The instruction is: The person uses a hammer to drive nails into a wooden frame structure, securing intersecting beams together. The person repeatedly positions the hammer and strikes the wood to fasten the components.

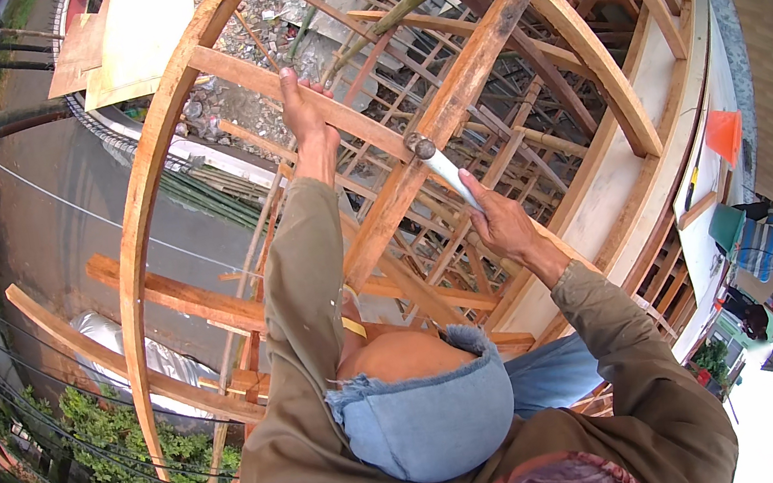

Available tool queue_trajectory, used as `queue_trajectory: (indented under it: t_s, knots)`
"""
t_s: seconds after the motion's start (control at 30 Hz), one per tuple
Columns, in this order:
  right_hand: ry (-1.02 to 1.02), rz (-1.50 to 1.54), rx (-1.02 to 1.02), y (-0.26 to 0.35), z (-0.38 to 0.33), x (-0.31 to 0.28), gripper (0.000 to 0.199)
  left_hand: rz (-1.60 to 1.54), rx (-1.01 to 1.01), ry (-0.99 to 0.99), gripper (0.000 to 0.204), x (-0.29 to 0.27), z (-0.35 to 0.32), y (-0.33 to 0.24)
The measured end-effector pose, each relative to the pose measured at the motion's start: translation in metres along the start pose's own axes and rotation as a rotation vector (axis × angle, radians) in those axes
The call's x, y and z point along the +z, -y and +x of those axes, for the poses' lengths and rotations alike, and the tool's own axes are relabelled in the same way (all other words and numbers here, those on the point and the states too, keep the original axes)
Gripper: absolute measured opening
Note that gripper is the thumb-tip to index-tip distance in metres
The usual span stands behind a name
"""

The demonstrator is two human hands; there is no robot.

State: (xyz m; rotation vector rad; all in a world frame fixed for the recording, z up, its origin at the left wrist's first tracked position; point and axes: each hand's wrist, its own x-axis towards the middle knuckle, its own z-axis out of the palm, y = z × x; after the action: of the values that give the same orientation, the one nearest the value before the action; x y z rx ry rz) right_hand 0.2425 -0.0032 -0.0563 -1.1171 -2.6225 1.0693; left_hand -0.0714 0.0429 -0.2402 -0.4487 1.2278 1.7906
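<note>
My left hand (309,126) is wrapped round a short wooden crosspiece (234,73), thumb along its near side. That crosspiece runs from a long curved timber rib (137,188) on the left to a thick, dark-stained beam (480,65) slanting across the middle. In my right hand (508,224) is a hammer (446,174) with a pale handle. Its metal head is at the end of the crosspiece, where that meets the slanting beam; whether it touches the wood I cannot tell. No nail can be made out.
Below the frame, many wooden and bamboo poles (485,168) criss-cross over rubble (276,20). A white-faced board edge (614,170) curves along the right, with an orange dustpan-like piece (724,136) beyond. Overhead wires (44,408) and trees (109,448) lie lower left.
</note>
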Motion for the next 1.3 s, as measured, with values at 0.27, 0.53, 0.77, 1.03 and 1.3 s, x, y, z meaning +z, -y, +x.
queue_trajectory:
  t_s: [0.27, 0.53, 0.77, 1.03, 1.3]
  knots:
    - [-0.217, 0.095, -0.12, -0.011, -0.015, 0.017, 0.074, 0.026, 0.006, -0.019, 0.055, 0.001, -0.004, -0.002]
    - [-0.203, 0.133, -0.001, -0.001, -0.013, 0.012, 0.073, 0.004, -0.039, -0.056, 0.048, 0.006, -0.006, -0.005]
    - [-0.005, 0.082, 0.162, 0.0, -0.01, 0.015, 0.073, 0.014, 0.023, -0.085, 0.05, 0.01, -0.007, -0.003]
    - [0.173, 0.238, 0.437, 0.027, 0.043, -0.031, 0.062, 0.061, -0.013, -0.07, 0.055, 0.004, -0.006, -0.003]
    - [0.176, 0.639, 0.762, 0.039, 0.137, -0.076, 0.067, 0.025, -0.038, 0.027, 0.056, -0.003, -0.003, -0.005]
